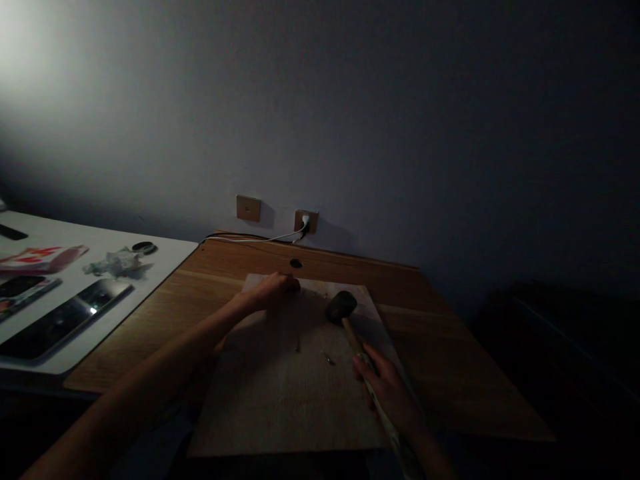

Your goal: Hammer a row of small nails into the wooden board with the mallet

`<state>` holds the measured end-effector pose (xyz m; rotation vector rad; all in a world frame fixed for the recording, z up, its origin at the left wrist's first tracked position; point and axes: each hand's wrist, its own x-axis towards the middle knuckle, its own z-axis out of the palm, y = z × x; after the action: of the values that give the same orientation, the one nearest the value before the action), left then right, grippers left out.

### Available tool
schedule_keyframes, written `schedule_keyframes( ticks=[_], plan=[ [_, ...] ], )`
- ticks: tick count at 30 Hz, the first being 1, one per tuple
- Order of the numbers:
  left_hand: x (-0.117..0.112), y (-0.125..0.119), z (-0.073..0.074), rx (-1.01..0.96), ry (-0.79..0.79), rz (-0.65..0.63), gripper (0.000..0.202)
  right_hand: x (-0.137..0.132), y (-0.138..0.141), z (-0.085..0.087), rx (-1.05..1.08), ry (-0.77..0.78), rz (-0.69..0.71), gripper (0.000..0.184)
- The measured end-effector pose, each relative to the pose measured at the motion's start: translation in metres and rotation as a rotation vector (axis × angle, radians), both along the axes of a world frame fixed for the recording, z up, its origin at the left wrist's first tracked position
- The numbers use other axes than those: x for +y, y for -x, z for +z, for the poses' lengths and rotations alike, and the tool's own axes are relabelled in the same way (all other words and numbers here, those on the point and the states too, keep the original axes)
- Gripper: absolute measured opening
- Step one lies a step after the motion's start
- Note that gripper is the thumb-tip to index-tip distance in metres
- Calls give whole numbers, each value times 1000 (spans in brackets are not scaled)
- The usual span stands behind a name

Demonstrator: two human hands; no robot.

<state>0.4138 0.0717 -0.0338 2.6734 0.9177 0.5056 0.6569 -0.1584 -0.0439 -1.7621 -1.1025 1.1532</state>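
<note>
dimly lit mallet (341, 307) in right hand (383, 379), red packet (43, 257) illegibly blurred

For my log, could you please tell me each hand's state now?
Left hand: at the board; cannot tell whether open, closed or holding anything.
Right hand: closed, holding the mallet.

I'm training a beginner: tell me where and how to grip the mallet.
Probably best by the slim handle, from the right, wrapping around: it slants toward the near right, away from the bulky head. The right hand holds it there.
</note>
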Motion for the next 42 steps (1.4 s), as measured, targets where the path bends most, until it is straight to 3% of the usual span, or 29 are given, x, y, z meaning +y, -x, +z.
schedule_keyframes(
  ticks=[4, 10, 16, 23, 36, 42],
  plan=[
    [-1, 6, -7, -43, 93, 104, 24, -1, 1, -1, -24, -25, 14, 52],
    [-3, 10, -12, -160, 144, 57, 19, 4, 9, 4, -76, -103, 66, 47],
    [2, 8, -22, -215, 192, 106, 29, 35, 33, 16, -12, -187, 162, 39],
    [5, 8, -31, -271, 216, 73, 27, 66, 58, 9, -14, -211, 213, 31],
    [9, 9, -40, -309, 182, 116, 41, 70, 69, 9, -27, -210, 233, 31],
    [11, 9, -44, -334, 166, 73, 48, 68, 72, 13, -38, -198, 231, 33]
  ],
)
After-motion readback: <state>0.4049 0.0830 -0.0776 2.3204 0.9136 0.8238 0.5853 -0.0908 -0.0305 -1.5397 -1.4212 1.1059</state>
